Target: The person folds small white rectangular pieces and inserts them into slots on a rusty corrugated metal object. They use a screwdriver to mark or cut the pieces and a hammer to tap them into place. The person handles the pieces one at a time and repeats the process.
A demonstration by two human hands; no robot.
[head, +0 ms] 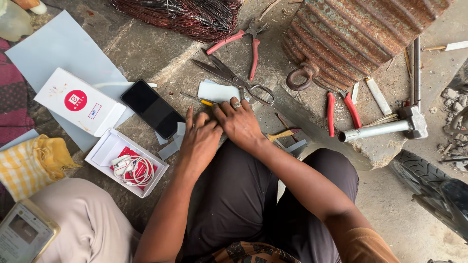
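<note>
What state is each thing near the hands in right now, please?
scissors: shut, lying flat
upper red pliers: handles spread
phone: screen dark, face up
white box: open, cable coiled inside
box lid: off, beside the phone
left hand: pressing flat, empty
right hand: pressing flat, ring on

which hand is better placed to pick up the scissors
Right, probably. The right hand lies just below the scissors, its fingers near the handle loops. The left hand sits further away, nearer the black phone.

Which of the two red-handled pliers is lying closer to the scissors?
The upper pliers beside the copper wire coil; one handle nearly touches the scissors. The other pair lies right, beside the hammer.
</note>
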